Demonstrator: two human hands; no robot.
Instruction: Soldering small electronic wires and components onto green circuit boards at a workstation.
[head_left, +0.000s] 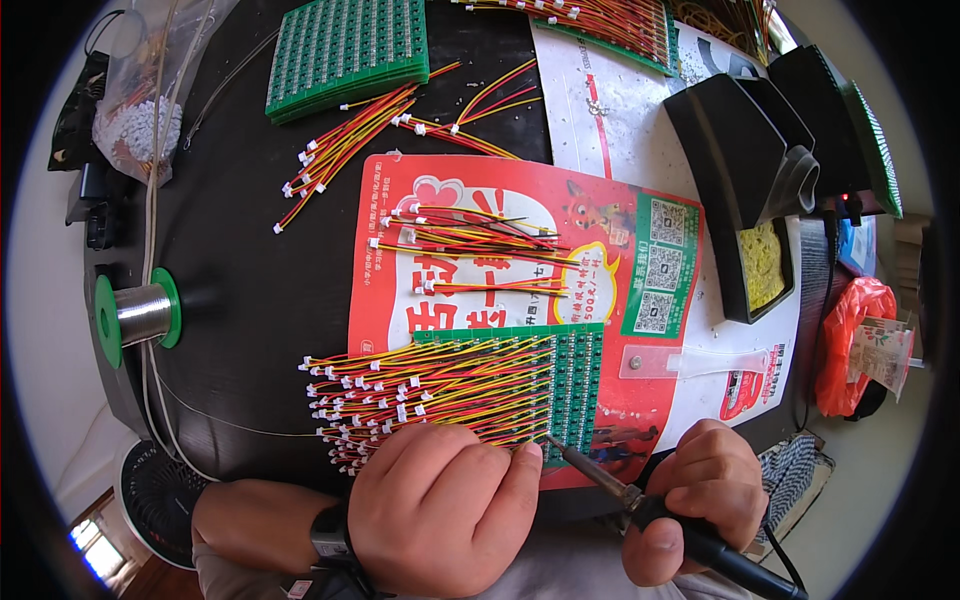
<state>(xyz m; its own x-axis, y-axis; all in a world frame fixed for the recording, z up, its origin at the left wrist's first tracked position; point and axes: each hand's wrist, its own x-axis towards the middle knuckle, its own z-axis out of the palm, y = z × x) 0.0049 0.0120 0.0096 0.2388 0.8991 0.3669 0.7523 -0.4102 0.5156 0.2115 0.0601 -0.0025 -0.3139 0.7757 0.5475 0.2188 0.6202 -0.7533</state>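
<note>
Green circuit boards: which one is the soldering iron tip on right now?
The near board on the red flyer, wired with red-yellow leads, under the left hand; the iron is in the right hand.

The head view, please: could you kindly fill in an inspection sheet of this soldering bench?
Surface: black table under a red printed sheet.
Job's things: green circuit board panel with red and yellow wire leads attached; soldering iron tip at its near edge.
Clutter: solder spool, spare board stack, loose leads, iron stand.
Grippers: left hand presses the leads; right hand grips the iron.
Cables: iron's black cord.
Surroundings: orange bag, fan.
</note>
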